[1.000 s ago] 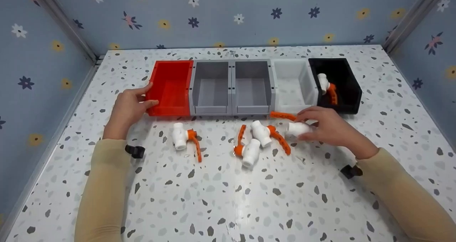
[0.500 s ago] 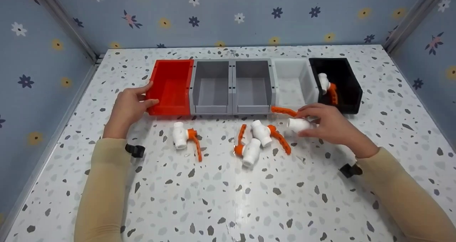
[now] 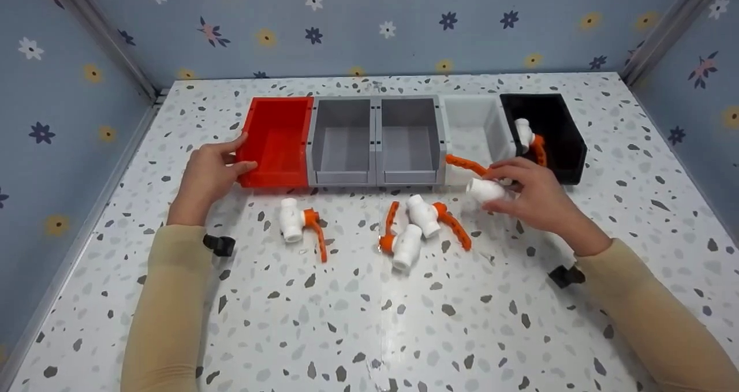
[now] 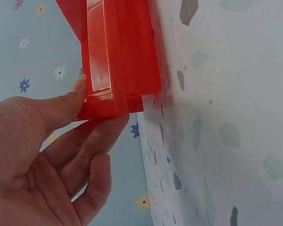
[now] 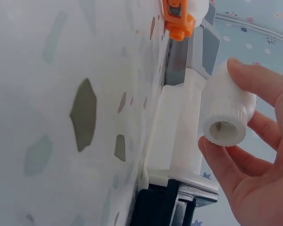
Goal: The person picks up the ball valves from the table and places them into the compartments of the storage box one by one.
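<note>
Ball valve [image 3: 484, 190], pinched by the right hand [image 3: 537, 194], has risen toward the white bin [image 3: 469, 141], clear of the tabletop [image 3: 323, 334], while the left hand [image 3: 209, 171] grips the red bin [image 3: 280, 141].

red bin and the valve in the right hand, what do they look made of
Red bin: looks like moulded plastic, smooth and slightly glossy, judging by the pale sheen on its panel. Held valve: the body seems rigid plastic with a satin finish, plain white with a finely ribbed end. Its orange handle is probably plastic too, evenly coloured, though coated metal can't be ruled out.
</note>
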`<state>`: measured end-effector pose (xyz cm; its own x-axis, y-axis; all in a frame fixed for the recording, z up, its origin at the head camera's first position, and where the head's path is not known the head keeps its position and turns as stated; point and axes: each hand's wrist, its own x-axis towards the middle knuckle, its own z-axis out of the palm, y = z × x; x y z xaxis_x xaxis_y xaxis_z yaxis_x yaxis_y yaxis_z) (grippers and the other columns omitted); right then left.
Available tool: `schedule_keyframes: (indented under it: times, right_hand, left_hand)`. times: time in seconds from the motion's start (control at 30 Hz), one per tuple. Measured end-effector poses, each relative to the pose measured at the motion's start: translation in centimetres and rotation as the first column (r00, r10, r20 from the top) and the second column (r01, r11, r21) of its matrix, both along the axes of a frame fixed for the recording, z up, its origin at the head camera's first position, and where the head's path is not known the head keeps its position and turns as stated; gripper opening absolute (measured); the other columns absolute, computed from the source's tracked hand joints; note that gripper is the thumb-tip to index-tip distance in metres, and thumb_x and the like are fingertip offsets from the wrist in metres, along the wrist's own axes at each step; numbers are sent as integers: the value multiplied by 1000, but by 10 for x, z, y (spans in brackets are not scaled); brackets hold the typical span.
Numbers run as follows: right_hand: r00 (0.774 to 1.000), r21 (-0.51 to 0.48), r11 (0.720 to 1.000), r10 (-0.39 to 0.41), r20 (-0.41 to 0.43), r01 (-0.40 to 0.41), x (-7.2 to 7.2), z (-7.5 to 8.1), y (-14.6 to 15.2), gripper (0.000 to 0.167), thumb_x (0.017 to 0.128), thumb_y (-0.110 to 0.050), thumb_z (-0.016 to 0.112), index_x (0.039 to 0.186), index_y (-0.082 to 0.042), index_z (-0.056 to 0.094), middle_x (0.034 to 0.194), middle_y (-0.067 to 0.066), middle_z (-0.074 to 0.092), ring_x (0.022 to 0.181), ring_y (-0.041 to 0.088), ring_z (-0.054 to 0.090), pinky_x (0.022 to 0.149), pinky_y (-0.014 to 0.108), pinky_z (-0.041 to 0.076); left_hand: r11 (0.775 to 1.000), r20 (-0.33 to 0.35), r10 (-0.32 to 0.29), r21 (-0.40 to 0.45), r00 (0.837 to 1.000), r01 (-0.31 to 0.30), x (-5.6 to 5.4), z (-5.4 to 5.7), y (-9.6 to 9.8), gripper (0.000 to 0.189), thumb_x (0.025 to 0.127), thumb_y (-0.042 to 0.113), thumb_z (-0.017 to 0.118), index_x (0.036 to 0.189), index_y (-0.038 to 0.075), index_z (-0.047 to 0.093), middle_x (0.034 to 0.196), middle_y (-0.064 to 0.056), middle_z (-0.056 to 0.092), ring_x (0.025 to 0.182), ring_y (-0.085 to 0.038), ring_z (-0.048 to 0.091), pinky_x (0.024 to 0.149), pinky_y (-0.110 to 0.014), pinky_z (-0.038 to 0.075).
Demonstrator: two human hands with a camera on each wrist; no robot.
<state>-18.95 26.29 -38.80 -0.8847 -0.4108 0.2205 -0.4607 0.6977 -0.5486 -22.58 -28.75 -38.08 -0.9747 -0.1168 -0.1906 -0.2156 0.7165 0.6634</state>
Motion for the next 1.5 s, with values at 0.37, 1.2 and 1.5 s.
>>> schedule_keyframes:
  times: [0.37, 1.2, 1.5]
  right_hand:
    - [997, -77, 996, -54, -54, 50, -1, 0, -1, 42, 76, -22, 89, 113, -10, 73, 126, 6, 60, 109, 26, 58, 81, 12, 46]
    - [972, -111, 973, -216, -98, 205, -9, 4, -15, 45, 75, -30, 89, 111, -8, 73, 124, 9, 59, 110, 23, 55, 82, 40, 56]
    - [956, -137, 956, -276, -104, 261, -16, 4, -21, 48, 75, -33, 89, 113, -7, 73, 122, 10, 61, 105, 23, 55, 78, 38, 50]
  left_hand:
    - [1000, -13, -5, -10, 1000, 5, 1, -2, 1, 71, 93, 28, 71, 152, 36, 32, 144, -18, 51, 125, -32, 50, 89, -38, 52]
    - [1000, -17, -9, -1, 1000, 9, 0, -3, 3, 72, 93, 30, 72, 152, 37, 32, 145, -17, 50, 122, -32, 51, 87, -36, 52]
    - [1000, -23, -9, -14, 1000, 9, 2, -1, 3, 70, 95, 27, 70, 153, 33, 31, 151, -14, 44, 125, -34, 49, 94, -42, 52]
